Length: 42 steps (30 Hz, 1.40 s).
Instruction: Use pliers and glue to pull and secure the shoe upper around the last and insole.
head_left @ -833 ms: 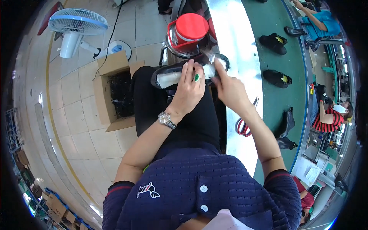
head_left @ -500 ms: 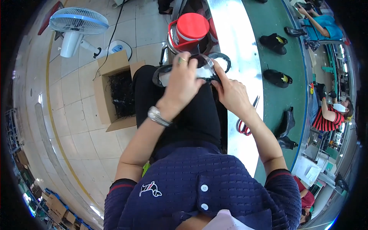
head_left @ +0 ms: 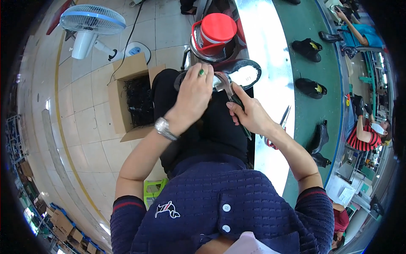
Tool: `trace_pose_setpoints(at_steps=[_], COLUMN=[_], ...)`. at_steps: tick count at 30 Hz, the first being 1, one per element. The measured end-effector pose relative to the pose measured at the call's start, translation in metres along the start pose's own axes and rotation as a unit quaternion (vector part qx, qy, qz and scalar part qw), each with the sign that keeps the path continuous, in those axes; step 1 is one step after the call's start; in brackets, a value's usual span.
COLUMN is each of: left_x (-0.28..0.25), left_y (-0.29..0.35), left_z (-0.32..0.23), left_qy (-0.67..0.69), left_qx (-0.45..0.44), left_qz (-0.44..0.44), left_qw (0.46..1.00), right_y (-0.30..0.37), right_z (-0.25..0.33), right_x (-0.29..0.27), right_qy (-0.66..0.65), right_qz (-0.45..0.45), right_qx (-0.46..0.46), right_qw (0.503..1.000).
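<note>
A black shoe (head_left: pixel 256 75) with a white underside or lining lies crosswise at my knees. My left hand (head_left: pixel 195 95), wearing a green-stoned ring and a wristwatch, has its fingers bent down over the shoe's left part and hides much of it. My right hand (head_left: pixel 251 112) is closed round a green-handled hand tool (head_left: pixel 227 84) that looks like pliers. Its silvery metal head rests at the middle of the shoe, near my left fingers. The handle ends stick out below my right palm.
To the right runs a shiny metal bench (head_left: pixel 270 55) with red-handled scissors (head_left: pixel 272 143). Beyond it, black shoes (head_left: pixel 311 88) sit on a green surface. A red-lidded bucket (head_left: pixel 218 28) stands ahead. At left are an open carton (head_left: pixel 120 108) of black scraps and a fan (head_left: pixel 91 25).
The green-handled tool now shows clearly in my right hand, its metal head against the shoe. More of the shoe's white right part is uncovered. My left hand has shifted slightly down and left.
</note>
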<state>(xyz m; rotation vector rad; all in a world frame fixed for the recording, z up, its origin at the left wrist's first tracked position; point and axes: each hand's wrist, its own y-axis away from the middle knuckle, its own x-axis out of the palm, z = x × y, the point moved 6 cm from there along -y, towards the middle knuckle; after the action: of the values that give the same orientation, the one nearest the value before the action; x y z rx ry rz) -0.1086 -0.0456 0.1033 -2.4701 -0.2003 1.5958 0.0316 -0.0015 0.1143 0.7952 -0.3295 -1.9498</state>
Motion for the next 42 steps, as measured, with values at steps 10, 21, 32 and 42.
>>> trace_pose_setpoints(at_steps=[10,21,32,42], left_x=[0.017,0.003,-0.017,-0.048], left_y=[0.015,0.019,0.034,0.047], left_z=[-0.014,-0.001,0.026,0.079], left_qy=[-0.269,-0.025,-0.026,0.181], left_qx=[0.048,0.053,-0.040,-0.083], left_qz=[-0.006,-0.098,-0.049,-0.042], left_qw=[0.962,0.993,0.998,0.979], right_y=[-0.017,-0.024,-0.020,0.018], right_z=[0.033,0.030,0.071,0.029], right_x=[-0.017,0.002,0.005,-0.013], right_qy=[0.337,0.316,0.330,0.255], right_qz=[-0.222,-0.235,-0.177,-0.203], right_qx=[-0.070,-0.109,-0.160,-0.132], right_qw=[0.913,0.913,0.913,0.936])
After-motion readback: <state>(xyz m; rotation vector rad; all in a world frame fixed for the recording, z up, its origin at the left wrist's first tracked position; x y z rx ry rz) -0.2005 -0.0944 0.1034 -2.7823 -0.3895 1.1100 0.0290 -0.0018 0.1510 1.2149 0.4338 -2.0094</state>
